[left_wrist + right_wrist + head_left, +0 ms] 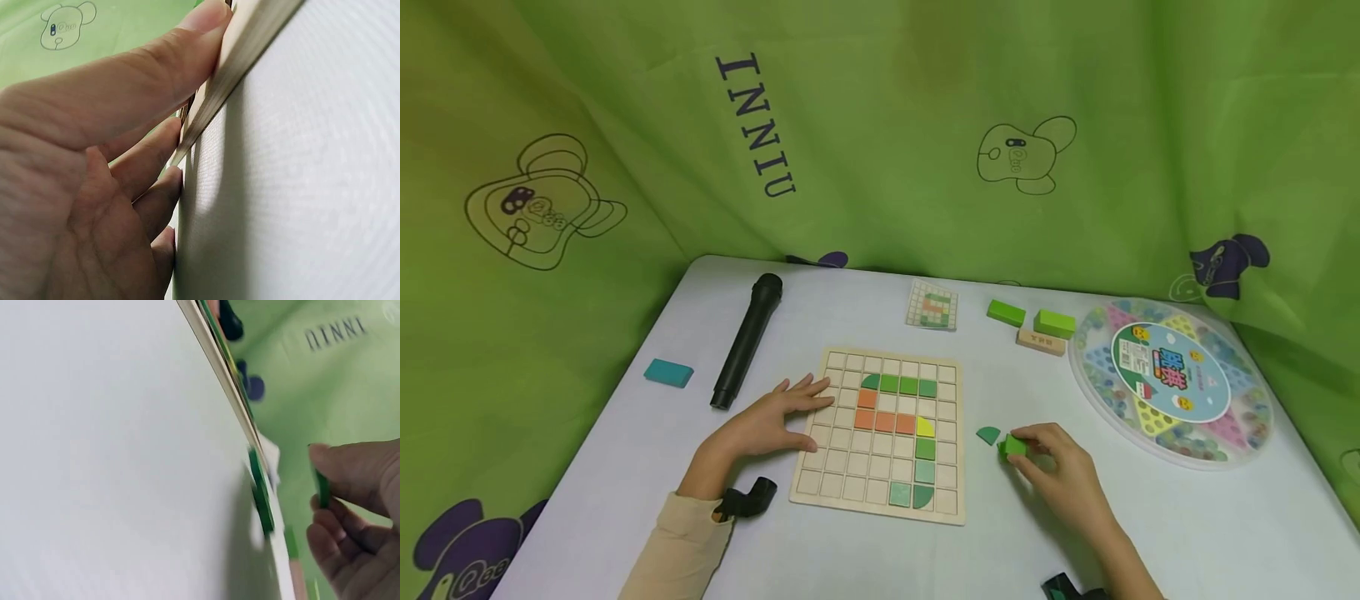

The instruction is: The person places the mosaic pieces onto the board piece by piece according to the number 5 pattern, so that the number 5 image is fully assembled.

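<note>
A wooden grid board [850, 458] lies mid-table, bearing orange, green and yellow tiles in its squares. My left hand [767, 423] rests at its left edge with spread fingers; in the left wrist view the thumb [206, 19] touches the board's edge [219, 87]. Right of the board, my right hand [1063, 471] pinches a green square tile [1017, 446] between thumb and fingers. The right wrist view shows this tile [322, 487] edge-on, raised above the table. Close by on the table lies a dark green quarter-round tile [988, 435]; another green piece [1002, 452] is partly hidden.
Behind the board lies a small pattern card [932, 306]. Green blocks [1006, 313] and a wooden block [1041, 342] stand beside a round marble game box [1180, 458]. To the left are a black microphone [747, 342] and a teal block [668, 372]. Green curtain [880, 167] surrounds the table.
</note>
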Motion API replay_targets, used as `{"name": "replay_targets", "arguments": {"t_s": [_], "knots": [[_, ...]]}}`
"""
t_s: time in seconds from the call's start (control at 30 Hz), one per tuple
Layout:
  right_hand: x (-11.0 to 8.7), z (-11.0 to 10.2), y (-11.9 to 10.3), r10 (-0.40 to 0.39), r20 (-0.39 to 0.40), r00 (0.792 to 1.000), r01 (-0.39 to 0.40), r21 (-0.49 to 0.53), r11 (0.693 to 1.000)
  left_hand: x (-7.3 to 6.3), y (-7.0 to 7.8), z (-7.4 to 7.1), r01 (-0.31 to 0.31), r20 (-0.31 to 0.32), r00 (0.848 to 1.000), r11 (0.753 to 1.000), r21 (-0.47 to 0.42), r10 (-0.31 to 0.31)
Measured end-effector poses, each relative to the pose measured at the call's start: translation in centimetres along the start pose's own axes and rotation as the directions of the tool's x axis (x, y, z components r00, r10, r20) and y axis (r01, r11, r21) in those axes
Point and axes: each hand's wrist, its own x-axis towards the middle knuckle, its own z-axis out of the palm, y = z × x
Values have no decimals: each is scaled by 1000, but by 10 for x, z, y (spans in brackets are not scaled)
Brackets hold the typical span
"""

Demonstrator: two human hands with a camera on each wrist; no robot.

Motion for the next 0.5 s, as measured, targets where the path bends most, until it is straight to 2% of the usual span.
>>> {"name": "replay_targets", "arguments": {"t_s": [0.2, 0.4, 0.5], "knots": [[-2, 21, -32, -141, -15, 990, 142, 87, 986, -1, 0, 1, 6, -3, 1000, 1000, -3, -6], [-6, 52, -66, -232, 73, 970, 215, 191, 958, 0, -2, 0, 0, -11, 1000, 1000, 4, 0], [-7, 66, -82, -249, 119, 961, 218, 228, 949, 0, -2, 0, -2, -8, 1000, 1000, 0, 2]]}}
